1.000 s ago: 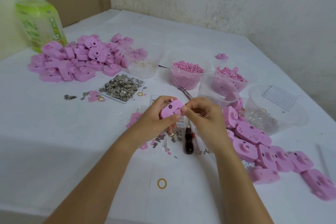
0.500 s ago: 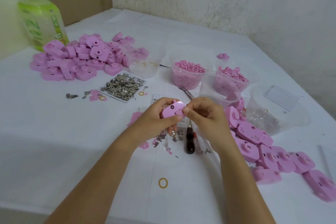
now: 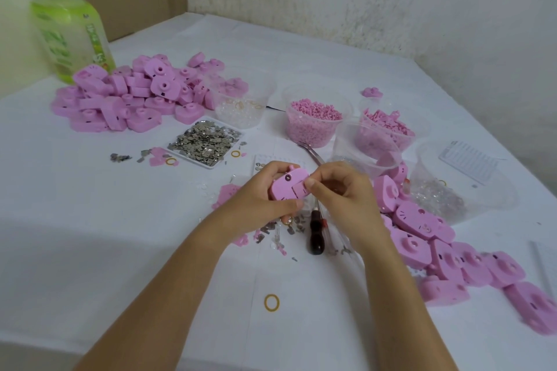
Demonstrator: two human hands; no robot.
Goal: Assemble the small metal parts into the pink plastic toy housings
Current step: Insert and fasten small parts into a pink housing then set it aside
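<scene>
1. Right now my left hand holds one pink housing just above the bench. Its fingers curl over the far edge and the thumb lies along the near edge.
2. My right hand meets it from the other side, thumb and forefinger pinching the housing's right end at a small rectangular flap. I cannot tell whether a metal part sits between them.
3. Directly beneath my hands lie loose metal bits and pink scraps. A dark-handled screwdriver lies just beside my right wrist, its shaft hidden under that hand.
4. Tweezers lie just beyond my knuckles, partly covered by them.
5. Further back on the left, a white tray of metal parts sits in front of a big heap of housings. A green bottle stands behind the heap.
6. Clear tubs cluster behind my hands:
   - a tub of clear bits with yellow bands
   - a tub of pink pellets
   - a tub of pink pieces
   - a fourth clear tub just in front of that one
7. On my right, a row of housings runs toward the near edge, touching one another. A wide tub of glassy bits sits behind it.
8. One yellow rubber band lies alone between my forearms.
</scene>
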